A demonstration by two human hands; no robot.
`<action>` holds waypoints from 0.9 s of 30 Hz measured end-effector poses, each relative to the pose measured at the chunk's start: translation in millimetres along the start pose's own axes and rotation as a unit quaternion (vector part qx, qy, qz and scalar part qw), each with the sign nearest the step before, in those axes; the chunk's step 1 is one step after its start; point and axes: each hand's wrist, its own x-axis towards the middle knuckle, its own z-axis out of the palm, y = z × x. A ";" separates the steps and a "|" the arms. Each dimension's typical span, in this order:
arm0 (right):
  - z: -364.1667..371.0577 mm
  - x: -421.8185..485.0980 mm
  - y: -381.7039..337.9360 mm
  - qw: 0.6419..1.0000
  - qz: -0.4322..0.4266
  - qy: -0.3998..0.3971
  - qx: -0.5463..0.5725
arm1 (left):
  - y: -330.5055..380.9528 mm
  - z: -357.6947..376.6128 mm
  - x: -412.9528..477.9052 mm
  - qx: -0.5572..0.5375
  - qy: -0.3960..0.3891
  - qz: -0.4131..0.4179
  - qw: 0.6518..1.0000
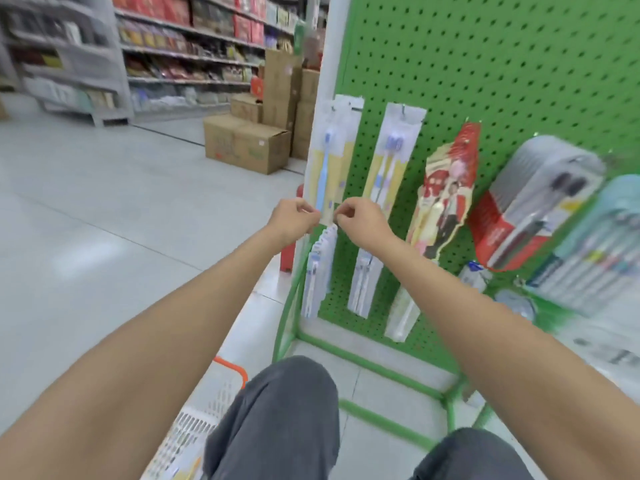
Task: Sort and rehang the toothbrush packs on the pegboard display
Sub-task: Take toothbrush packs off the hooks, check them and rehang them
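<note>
Toothbrush pack (333, 157), one blue brush (323, 174) inside, left hand (297, 216) and right hand (360, 220) both pinching its bottom edge

Upper pegboard (519, 64) bare; lower rows crowded, packs (389, 157) seemingly overlapping.

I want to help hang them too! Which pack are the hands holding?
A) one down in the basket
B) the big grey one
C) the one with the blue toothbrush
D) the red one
C: the left hand and right hand both pinch the bottom edge of the blue toothbrush pack, which hangs leftmost on the pegboard.
</note>
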 end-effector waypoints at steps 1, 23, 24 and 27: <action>-12.9 5.4 -5.5 1.000 0.001 0.014 0.015 | 15.2 -1.7 6.3 0.002 0.009 0.011 1.000; -62.3 137.1 -49.0 0.983 -0.106 0.092 0.115 | 148.1 -52.6 211.5 0.061 -0.074 0.054 0.994; -60.8 138.8 -47.4 0.984 -0.114 0.090 0.103 | 146.9 -51.9 216.4 0.070 -0.084 0.053 0.993; -57.4 141.5 -41.1 0.985 -0.122 0.084 0.086 | 143.2 -48.9 227.4 0.077 -0.088 0.052 0.992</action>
